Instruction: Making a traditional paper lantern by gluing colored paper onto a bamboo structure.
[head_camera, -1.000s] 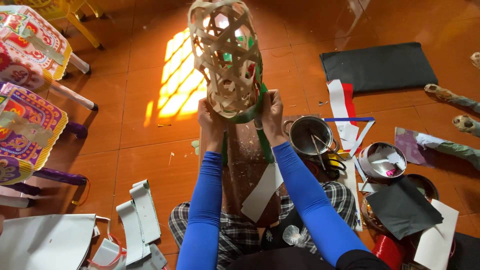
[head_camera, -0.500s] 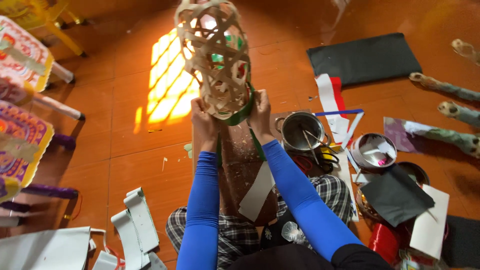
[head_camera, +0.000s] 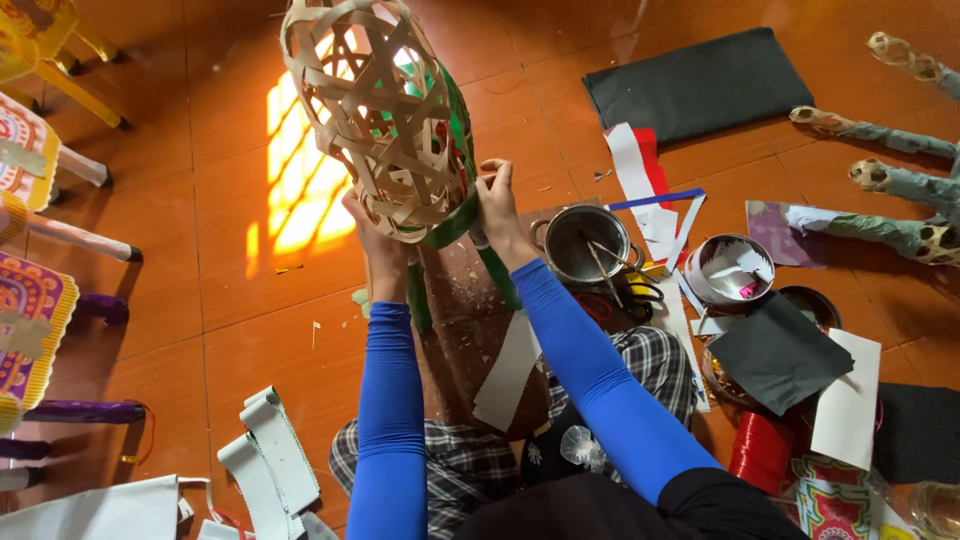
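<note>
I had the open-weave, pale bamboo-strip basket frame (head_camera: 375, 115) raised over the orange tiled floor (head_camera: 250, 300), left hand (head_camera: 372, 235) cupped beneath, right hand (head_camera: 497, 205) fingers pinching the green paper strip (head_camera: 452, 222) at its rim; wrapping seemed underway, needing tension next.

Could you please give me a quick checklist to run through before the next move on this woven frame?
1. Left hand supports the woven bamboo frame from below: ok.
2. Right hand pinches the green strip at the frame's lower edge: ok.
3. Frame lifted off the floor: ok.
4. Metal pot with stick within reach: ok.
5. Strip stuck down firmly: cannot tell.
</note>
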